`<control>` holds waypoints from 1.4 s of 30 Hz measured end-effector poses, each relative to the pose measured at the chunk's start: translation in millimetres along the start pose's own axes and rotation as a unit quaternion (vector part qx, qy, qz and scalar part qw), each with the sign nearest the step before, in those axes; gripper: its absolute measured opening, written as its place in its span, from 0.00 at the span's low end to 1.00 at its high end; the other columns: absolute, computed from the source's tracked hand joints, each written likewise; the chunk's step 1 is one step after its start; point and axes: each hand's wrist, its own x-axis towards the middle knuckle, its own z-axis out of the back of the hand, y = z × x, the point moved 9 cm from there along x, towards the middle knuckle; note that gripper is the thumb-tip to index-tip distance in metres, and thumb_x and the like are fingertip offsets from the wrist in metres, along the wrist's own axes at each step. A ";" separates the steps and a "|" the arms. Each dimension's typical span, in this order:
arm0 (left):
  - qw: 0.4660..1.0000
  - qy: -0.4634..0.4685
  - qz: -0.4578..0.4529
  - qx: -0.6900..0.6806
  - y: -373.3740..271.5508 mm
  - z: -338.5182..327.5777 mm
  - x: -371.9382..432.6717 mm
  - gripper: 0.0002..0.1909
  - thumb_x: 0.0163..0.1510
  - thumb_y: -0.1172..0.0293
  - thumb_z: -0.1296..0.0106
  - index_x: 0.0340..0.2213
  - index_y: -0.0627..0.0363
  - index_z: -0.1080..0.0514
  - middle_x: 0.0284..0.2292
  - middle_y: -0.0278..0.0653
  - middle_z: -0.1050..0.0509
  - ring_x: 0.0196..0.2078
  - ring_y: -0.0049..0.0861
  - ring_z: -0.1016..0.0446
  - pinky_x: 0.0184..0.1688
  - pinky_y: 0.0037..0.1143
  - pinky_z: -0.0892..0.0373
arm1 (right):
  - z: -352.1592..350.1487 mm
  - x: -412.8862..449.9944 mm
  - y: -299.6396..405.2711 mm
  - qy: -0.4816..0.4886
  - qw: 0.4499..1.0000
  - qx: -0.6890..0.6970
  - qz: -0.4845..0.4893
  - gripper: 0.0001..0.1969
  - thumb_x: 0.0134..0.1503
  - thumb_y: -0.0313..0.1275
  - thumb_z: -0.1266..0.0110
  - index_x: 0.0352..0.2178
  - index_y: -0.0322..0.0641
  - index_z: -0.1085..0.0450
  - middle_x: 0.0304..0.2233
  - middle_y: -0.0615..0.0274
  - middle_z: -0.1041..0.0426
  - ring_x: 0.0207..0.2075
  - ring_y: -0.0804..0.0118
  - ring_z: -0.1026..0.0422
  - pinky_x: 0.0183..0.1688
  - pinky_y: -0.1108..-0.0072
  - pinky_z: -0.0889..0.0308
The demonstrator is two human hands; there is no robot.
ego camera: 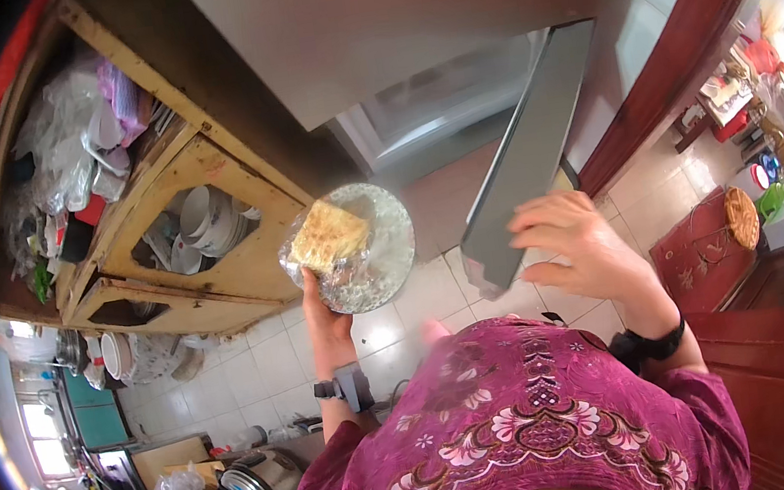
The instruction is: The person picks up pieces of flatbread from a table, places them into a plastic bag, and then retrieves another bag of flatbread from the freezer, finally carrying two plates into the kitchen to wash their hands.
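Observation:
My left hand (pixel 327 314) grips the near left rim of a round, pale speckled plate (pixel 388 245). A folded, golden flatbread (pixel 330 235) lies on the plate's left side, with clear plastic film (pixel 287 248) around it. My thumb rests beside the bread, and the other fingers are mostly hidden under the plate. At the right, my right hand (pixel 565 243) has its fingers apart, and their tips are at the edge of a grey refrigerator door (pixel 532 142). That door stands swung out; whether the fingertips press on it is unclear. Behind it, a whitish drawer front (pixel 432 104) shows inside the refrigerator.
The closed upper grey door (pixel 389 12) rises ahead. To the left stands a worn yellow wooden cupboard (pixel 264 188) with bowls (pixel 205 222) and plastic bags (pixel 65 140). A dark red door frame (pixel 673 55) borders the right. White tiles (pixel 429 292) cover the floor.

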 end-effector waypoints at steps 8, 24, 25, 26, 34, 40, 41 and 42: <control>0.998 0.013 0.044 0.033 55.6 -33.1 18.8 0.25 0.56 0.56 0.60 0.51 0.57 0.45 0.49 0.44 0.37 0.49 0.39 0.36 0.49 0.39 0.36 | 60.1 -81.7 -12.6 -0.098 0.979 -0.092 -0.155 0.20 0.39 0.38 0.40 0.34 0.39 0.31 0.41 0.55 0.34 0.47 0.53 0.38 0.49 0.65 0.45; 0.991 -0.014 0.128 0.036 92.9 -37.7 34.9 0.23 0.54 0.61 0.53 0.48 0.59 0.40 0.45 0.42 0.33 0.47 0.33 0.34 0.49 0.33 0.37 | 137.0 -221.2 -83.2 -0.150 0.797 -0.334 -0.481 0.25 0.45 0.24 0.48 0.48 0.37 0.41 0.49 0.48 0.40 0.49 0.48 0.39 0.49 0.66 0.42; 0.991 -0.008 0.126 0.033 88.9 -32.6 36.6 0.23 0.54 0.61 0.53 0.48 0.59 0.40 0.45 0.42 0.33 0.47 0.33 0.34 0.49 0.33 0.37 | 142.3 -219.0 -89.4 -0.142 0.795 -0.351 -0.474 0.23 0.46 0.24 0.49 0.47 0.37 0.39 0.48 0.49 0.38 0.48 0.50 0.38 0.48 0.67 0.41; 0.993 -0.002 0.117 0.032 81.6 -22.3 39.3 0.23 0.54 0.61 0.53 0.48 0.59 0.41 0.45 0.42 0.33 0.47 0.34 0.33 0.49 0.33 0.36 | 144.8 -212.4 -93.1 -0.135 0.794 -0.367 -0.466 0.22 0.47 0.24 0.49 0.46 0.36 0.38 0.46 0.50 0.36 0.47 0.52 0.36 0.47 0.69 0.40; 0.997 -0.025 0.072 0.023 31.8 0.2 36.4 0.26 0.55 0.57 0.56 0.50 0.60 0.43 0.47 0.45 0.35 0.47 0.36 0.33 0.48 0.36 0.35 | 31.7 -1.1 -238.7 -0.242 0.871 0.257 -0.342 0.18 0.53 0.25 0.52 0.47 0.36 0.38 0.45 0.58 0.33 0.44 0.66 0.33 0.43 0.77 0.36; 0.990 -0.137 0.010 0.035 -19.0 66.3 21.1 0.27 0.54 0.55 0.55 0.50 0.59 0.42 0.47 0.44 0.35 0.46 0.37 0.33 0.47 0.36 0.35 | -83.0 108.0 -363.2 -0.378 0.531 0.664 -0.366 0.19 0.54 0.30 0.54 0.46 0.34 0.42 0.43 0.57 0.35 0.42 0.62 0.33 0.44 0.72 0.35; 0.987 -0.157 0.007 0.018 -22.1 76.2 22.0 0.27 0.53 0.55 0.54 0.50 0.59 0.41 0.47 0.44 0.34 0.46 0.37 0.33 0.47 0.36 0.35 | -87.2 116.2 -371.0 -0.408 0.476 0.686 -0.368 0.18 0.54 0.30 0.54 0.46 0.35 0.41 0.43 0.57 0.35 0.42 0.61 0.33 0.44 0.71 0.35; 0.988 -0.156 -0.007 0.019 -29.2 81.9 18.3 0.27 0.52 0.55 0.53 0.49 0.59 0.40 0.46 0.44 0.33 0.45 0.37 0.32 0.47 0.37 0.34 | -93.8 127.3 -368.4 -0.422 0.452 0.692 -0.373 0.17 0.54 0.30 0.54 0.45 0.35 0.41 0.43 0.58 0.35 0.42 0.61 0.33 0.44 0.71 0.36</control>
